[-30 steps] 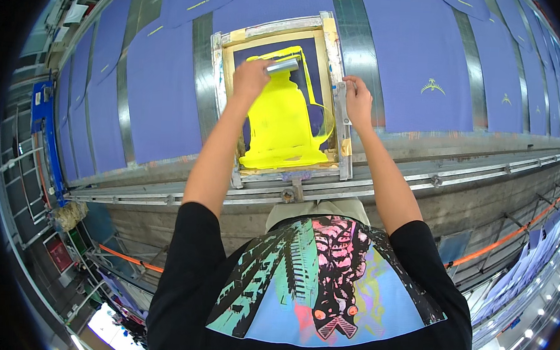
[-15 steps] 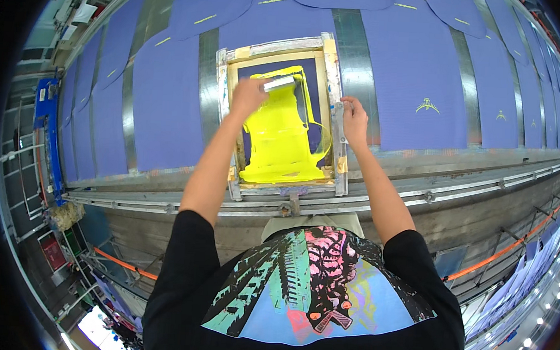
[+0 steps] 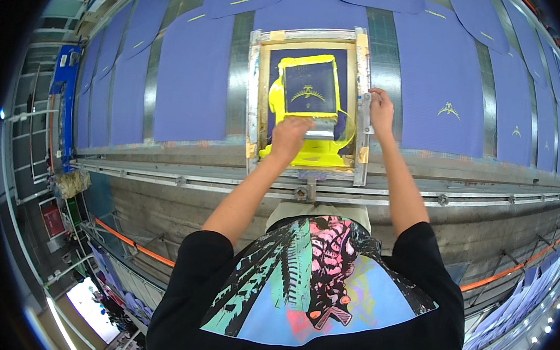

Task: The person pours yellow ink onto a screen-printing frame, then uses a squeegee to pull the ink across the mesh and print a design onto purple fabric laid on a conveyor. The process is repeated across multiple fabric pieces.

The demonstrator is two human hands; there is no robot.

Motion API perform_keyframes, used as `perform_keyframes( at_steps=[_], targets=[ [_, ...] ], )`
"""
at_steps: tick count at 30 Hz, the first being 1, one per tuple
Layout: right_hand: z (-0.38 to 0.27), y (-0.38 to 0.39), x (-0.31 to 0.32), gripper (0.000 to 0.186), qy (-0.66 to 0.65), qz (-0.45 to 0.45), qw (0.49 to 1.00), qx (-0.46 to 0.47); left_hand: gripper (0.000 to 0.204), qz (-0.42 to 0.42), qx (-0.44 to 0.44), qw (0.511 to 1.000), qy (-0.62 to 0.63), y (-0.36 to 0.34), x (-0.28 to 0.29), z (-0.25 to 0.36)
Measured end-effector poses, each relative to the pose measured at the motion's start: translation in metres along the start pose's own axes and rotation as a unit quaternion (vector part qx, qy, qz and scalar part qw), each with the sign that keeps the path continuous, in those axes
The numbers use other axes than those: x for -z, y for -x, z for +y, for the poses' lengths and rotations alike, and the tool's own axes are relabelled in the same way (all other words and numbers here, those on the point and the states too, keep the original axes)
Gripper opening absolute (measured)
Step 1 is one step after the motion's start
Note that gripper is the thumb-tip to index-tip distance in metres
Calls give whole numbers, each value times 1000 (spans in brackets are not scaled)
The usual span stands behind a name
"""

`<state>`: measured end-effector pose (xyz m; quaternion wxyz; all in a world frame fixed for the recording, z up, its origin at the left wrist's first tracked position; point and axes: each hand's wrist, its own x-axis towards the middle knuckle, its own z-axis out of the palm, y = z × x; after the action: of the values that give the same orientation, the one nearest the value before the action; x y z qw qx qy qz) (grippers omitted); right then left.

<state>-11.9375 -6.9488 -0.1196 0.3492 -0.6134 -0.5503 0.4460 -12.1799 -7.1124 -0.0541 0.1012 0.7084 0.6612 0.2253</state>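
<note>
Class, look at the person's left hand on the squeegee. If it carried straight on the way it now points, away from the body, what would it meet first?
The left hand points up the screen; it would likely cross the yellow ink, then meet the frame's far bar. Depth is unclear.

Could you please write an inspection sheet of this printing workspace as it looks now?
Surface: long table covered with purple fabric pieces laid side by side.
Job's things: metal-framed screen lies flat on one piece; yellow ink spread inside it; squeegee near the frame's near end.
Clutter: nothing seen on the table.
Hands: left hand grips the squeegee; right hand holds the frame's right rail.
Cables: orange line runs below the table; whether it is a cable cannot be told.
Surroundings: metal rails along the table edge, printed pieces to the right, more purple fabric lower right.
</note>
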Motion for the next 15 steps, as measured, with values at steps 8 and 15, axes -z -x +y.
perform_keyframes(
  at_steps=[8, 15],
  targets=[
    [-57, 13, -24, 21, 45, 31, 998, 41, 54, -10, 1, 1000, 27, 61, 39, -9],
    [-118, 95, -236, 20, -26, 22, 998, 50, 54, -41, 68, 996, 50, 119, 160, -176]
  ],
)
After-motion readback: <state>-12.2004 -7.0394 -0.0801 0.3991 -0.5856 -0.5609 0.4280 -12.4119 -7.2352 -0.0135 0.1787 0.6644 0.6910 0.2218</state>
